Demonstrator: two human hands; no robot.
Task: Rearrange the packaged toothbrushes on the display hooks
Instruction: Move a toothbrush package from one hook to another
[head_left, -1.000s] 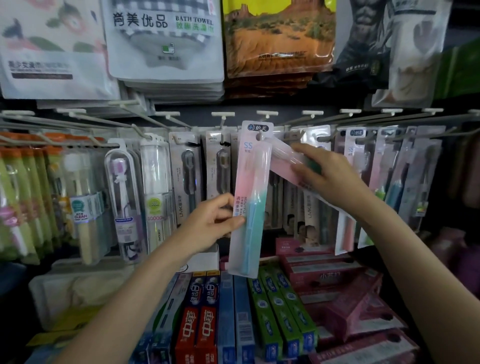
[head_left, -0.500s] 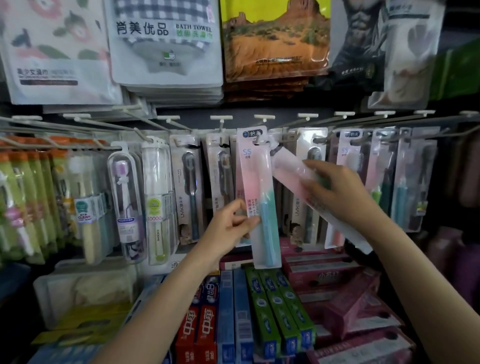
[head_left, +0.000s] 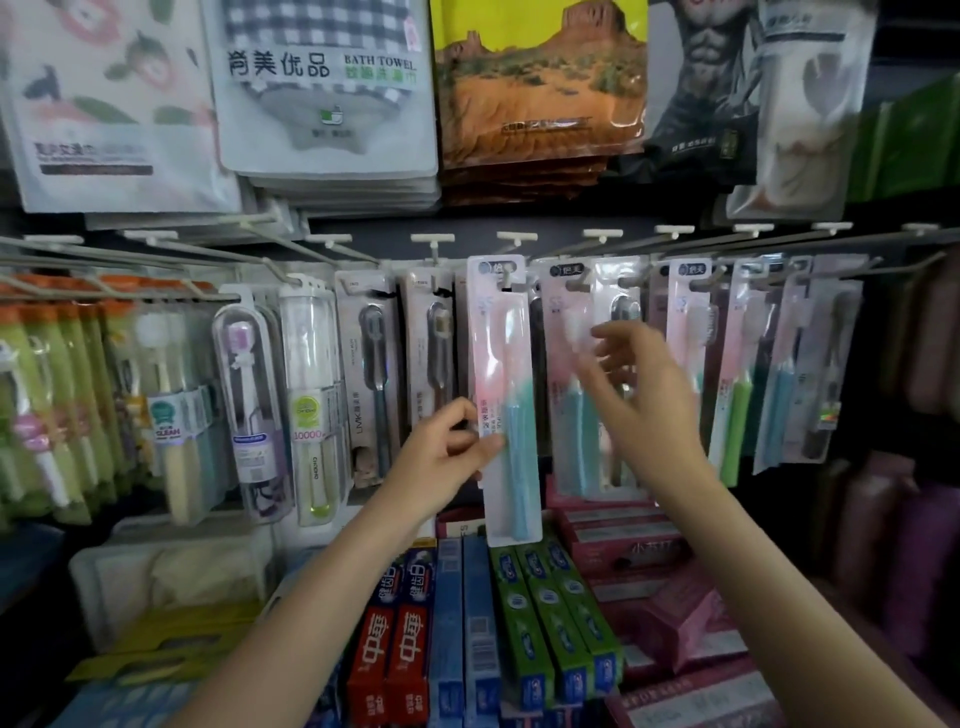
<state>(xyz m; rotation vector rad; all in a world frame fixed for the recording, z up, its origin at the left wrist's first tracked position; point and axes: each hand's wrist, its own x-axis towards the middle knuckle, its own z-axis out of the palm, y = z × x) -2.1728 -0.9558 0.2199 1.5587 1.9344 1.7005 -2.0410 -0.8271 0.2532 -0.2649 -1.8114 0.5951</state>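
Observation:
A pink-and-teal packaged toothbrush hangs upright with its top hole on a centre display hook. My left hand pinches its left edge at mid height. A second pink-and-teal pack hangs straight on the hook to the right. My right hand is in front of that pack, fingers spread and blurred, holding nothing that I can see. More toothbrush packs hang along the row on both sides.
Bath towel packs hang on the row above. Toothpaste boxes in red, blue, green and pink lie stacked on the shelf below. Cased toothbrushes and green packs fill the left hooks.
The pack in my left hand went from tilted and free to hanging on the hook. The slanted pack in my right hand now hangs straight, and my right hand has let go.

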